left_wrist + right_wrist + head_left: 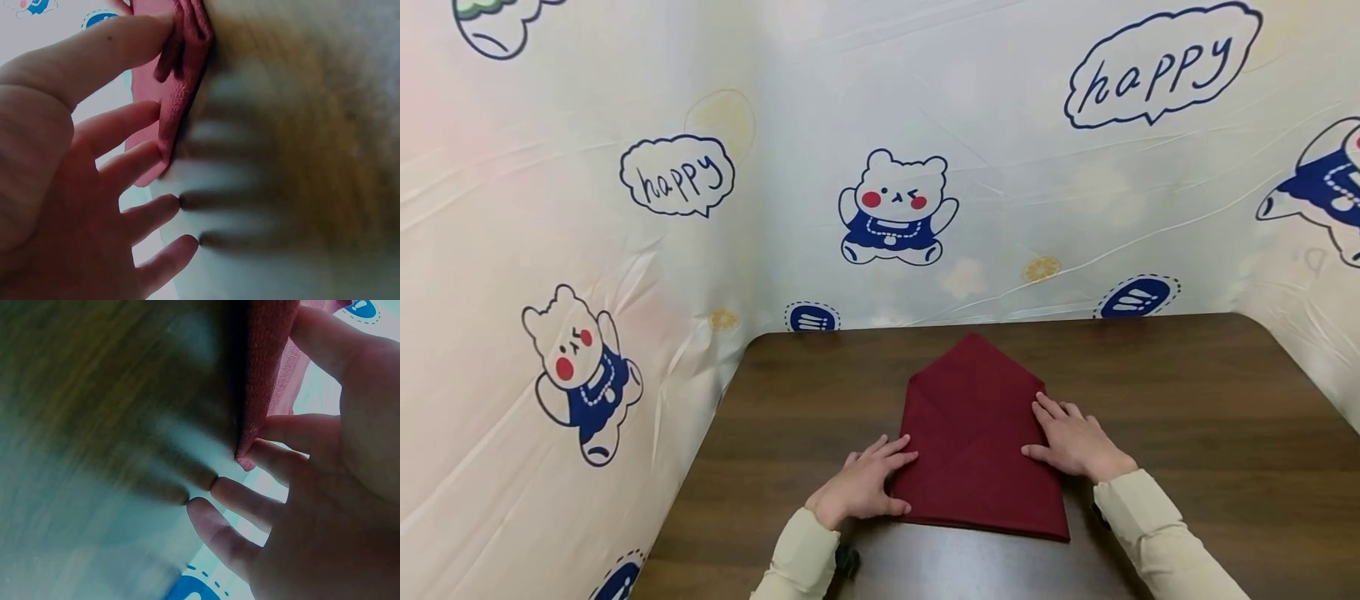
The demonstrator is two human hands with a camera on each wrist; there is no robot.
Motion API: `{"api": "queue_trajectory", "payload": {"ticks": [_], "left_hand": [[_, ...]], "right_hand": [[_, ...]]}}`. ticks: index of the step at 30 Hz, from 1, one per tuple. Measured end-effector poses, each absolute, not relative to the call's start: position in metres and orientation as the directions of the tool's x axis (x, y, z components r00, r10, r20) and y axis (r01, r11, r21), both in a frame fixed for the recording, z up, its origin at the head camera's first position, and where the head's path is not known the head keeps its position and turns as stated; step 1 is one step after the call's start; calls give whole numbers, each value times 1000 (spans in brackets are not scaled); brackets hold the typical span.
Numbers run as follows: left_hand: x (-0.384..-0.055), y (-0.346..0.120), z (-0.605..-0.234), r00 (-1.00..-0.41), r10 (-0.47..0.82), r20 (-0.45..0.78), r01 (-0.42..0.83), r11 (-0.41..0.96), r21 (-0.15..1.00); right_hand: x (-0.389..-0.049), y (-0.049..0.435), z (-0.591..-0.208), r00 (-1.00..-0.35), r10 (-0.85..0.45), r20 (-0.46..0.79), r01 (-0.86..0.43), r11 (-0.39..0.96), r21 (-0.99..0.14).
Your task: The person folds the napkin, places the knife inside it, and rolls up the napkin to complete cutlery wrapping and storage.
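A dark red folded cloth (973, 450) lies flat on the brown table, its far end coming to a point and its near edge showing stacked layers. At its left edge my left hand (868, 483) rests with fingers spread, thumb and fingertips touching the cloth. On the opposite edge my right hand (1075, 442) lies with thumb and some fingertips on the fabric. The left wrist view shows the cloth's layered edge (178, 106) under the thumb and two fingers, the other fingertips on the table. Similarly, two right fingers (219, 534) touch the table beside the cloth's edge (265, 369).
The wooden table (1195, 433) has rounded far corners. Around its back and sides hangs a pale curtain (1000, 100) printed with bears and speech bubbles. A small black object (847, 561) shows by the left wrist.
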State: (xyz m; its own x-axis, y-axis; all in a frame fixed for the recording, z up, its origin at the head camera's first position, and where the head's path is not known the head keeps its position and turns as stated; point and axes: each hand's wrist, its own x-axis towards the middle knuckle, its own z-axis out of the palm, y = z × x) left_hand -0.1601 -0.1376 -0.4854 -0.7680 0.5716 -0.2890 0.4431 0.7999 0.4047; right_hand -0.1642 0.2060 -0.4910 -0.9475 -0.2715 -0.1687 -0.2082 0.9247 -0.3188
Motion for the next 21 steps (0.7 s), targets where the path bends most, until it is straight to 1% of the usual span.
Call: {"api": "queue_trajectory", "payload": {"ticks": [6,10,15,18,21], "left_hand": [[-178,-131,-485,-747,582,-320,471,804,364],[-187,-130,-486,-746,575,-337,476,814,334],[-192,-130,-490,-748,562,-354,487,826,282],[-194,-130,-491,-751,557,-353,498,830,251],[-195,-131,-493,-751,564,-344,499,826,263]], "right_hand": [[-163,205,-494,-949,-266,-172,-200,924,-325],[-164,205,-495,-948,-269,-172,-203,924,-324],[-162,203,-493,-947,-282,-154,-221,920,-324],[-158,199,-492,-946,-297,-133,-243,916,-319],[-152,195,-490,-938,-334,-89,-294,907,-303]]}}
